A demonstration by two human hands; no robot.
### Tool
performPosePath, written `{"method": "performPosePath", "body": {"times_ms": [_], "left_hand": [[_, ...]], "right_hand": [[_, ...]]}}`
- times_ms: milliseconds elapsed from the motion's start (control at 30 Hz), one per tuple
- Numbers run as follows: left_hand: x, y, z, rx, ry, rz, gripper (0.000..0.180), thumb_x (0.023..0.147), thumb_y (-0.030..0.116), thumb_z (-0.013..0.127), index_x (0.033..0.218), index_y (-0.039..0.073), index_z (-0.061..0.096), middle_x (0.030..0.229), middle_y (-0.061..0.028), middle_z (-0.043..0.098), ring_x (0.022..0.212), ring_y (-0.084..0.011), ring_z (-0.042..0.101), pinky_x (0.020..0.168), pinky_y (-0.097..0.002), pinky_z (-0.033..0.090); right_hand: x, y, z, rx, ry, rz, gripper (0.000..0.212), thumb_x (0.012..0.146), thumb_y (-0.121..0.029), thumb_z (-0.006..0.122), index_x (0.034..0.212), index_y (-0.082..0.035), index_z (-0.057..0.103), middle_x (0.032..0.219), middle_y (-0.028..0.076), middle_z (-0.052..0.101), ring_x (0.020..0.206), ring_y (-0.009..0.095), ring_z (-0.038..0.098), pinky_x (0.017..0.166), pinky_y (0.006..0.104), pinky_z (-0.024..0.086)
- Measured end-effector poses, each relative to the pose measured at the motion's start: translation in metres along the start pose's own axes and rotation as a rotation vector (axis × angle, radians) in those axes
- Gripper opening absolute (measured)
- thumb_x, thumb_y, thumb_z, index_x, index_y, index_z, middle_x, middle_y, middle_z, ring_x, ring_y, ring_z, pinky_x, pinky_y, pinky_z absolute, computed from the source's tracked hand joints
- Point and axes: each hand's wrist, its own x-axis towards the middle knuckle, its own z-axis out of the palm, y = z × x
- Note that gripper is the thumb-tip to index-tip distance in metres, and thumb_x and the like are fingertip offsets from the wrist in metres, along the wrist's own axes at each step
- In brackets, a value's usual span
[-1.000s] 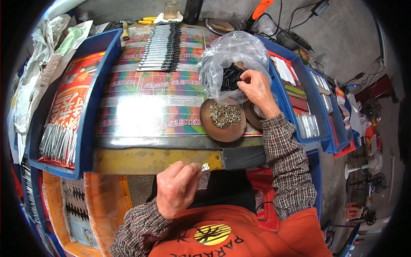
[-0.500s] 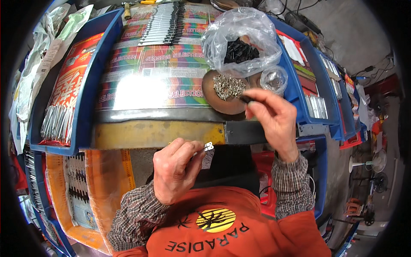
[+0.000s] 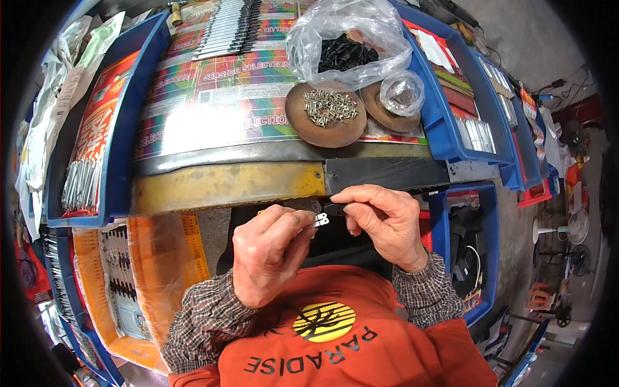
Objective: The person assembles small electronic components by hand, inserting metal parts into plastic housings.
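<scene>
My left hand [image 3: 264, 255] is closed in a pinch around a pair of flat silver metal strips [image 3: 321, 220], whose rounded, holed ends stick out past the fingertips. Just right of those ends is my right hand [image 3: 387, 226], thumb and forefinger pinched together. Whatever it holds is too small and dark to name. Both hands are in front of the table's edge, above my lap. Beyond them on the table, a round brown dish [image 3: 322, 134] carries a heap of small metal rivets [image 3: 330, 107]. Behind it, a clear plastic bag [image 3: 390, 55] holds black pieces [image 3: 347, 53].
A second brown dish [image 3: 387, 121] bears a small clear bag [image 3: 403, 97]. Blue trays [image 3: 132, 129] with metal strips flank the table left and right. A row of slim metal parts [image 3: 225, 29] lies at the back. An orange-lined crate [image 3: 164, 271] stands lower left.
My right hand has come from beside the rivet dish, where it held a small black piece, down and left to the strip ends. My left hand keeps its grip. The view has shifted.
</scene>
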Motion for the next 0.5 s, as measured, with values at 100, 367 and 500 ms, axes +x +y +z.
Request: {"method": "performPosePath", "body": {"times_ms": [100,367,500], "left_hand": [[-0.0002,0.0019,0.0015,0.007,-0.017,0.000,0.022,0.072,-0.006,0.071,0.092,0.002,0.066,0.081,-0.0107,0.066,0.068,-0.0231,0.065,0.056,-0.0305,0.050],[-0.0003,0.0014,0.0078,0.017,-0.015,0.023,0.022,0.070,-0.004,0.072,0.089,0.004,0.063,0.075,-0.0091,0.060,0.063,-0.0270,0.060,0.055,-0.0351,0.047],[-0.0028,0.0012,0.0089,0.022,-0.012,0.029,0.022,0.070,-0.004,0.072,0.088,0.004,0.063,0.075,-0.0092,0.059,0.063,-0.0270,0.059,0.055,-0.0353,0.047]], "right_hand": [[-0.0013,0.0021,-0.0004,0.010,0.004,0.034,0.015,0.091,-0.006,0.064,0.104,0.001,0.067,0.072,0.003,0.062,0.059,0.006,0.055,0.053,0.0221,0.045],[-0.0038,0.0097,-0.0035,0.156,-0.017,0.144,0.012,0.093,-0.006,0.062,0.101,0.001,0.068,0.069,0.000,0.060,0.059,0.004,0.053,0.050,0.0208,0.043],[-0.0064,0.0105,-0.0012,0.162,-0.033,0.176,0.013,0.093,-0.007,0.062,0.100,0.001,0.068,0.069,0.000,0.060,0.059,0.004,0.053,0.050,0.0208,0.043]]}}
